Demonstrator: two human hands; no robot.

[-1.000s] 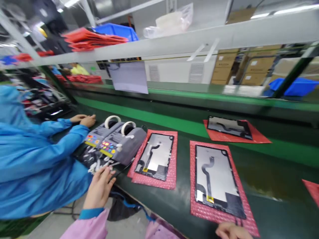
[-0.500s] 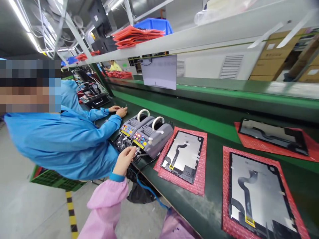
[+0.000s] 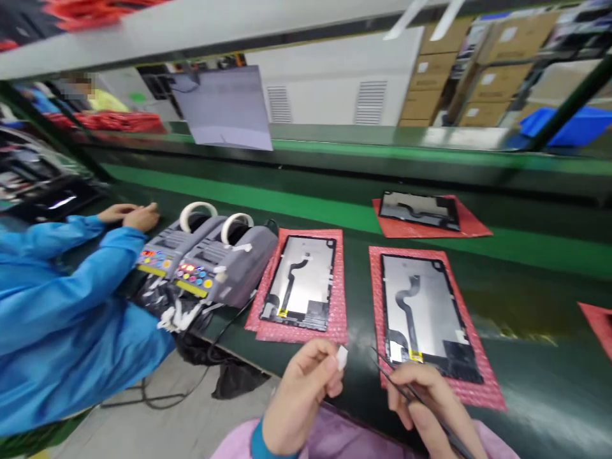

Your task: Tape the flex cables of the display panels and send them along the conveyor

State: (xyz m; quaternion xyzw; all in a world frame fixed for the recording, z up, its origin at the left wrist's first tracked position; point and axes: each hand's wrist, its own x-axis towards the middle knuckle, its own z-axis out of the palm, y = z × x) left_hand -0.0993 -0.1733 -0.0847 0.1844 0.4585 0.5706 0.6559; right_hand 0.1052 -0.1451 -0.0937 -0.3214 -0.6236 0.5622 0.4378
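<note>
Between thumb and fingers of my left hand (image 3: 306, 382) is a small piece of white tape (image 3: 342, 358), held over the bench edge. My right hand (image 3: 425, 401) grips dark tweezers (image 3: 399, 382), whose tips point left toward the tape, with a gap between. Just beyond the tweezers lies a display panel (image 3: 430, 306), silver back up with a dark flex cable, on a red bubble-wrap bag (image 3: 488, 396). A second display panel (image 3: 315, 274) rests on red bubble wrap (image 3: 337, 319) further left.
Two grey tape dispensers (image 3: 239, 264) with white rolls stand at left. Beside them a co-worker's blue sleeve (image 3: 81, 280) and hands reach onto the green bench (image 3: 354, 236). A third panel (image 3: 421, 210) on a red bag lies at the back. A shelf beam (image 3: 239, 32) runs overhead.
My left hand has moved from the tape dispensers to the bench front, carrying the white tape. My right hand with the tweezers has come into view. The camera has turned right.
</note>
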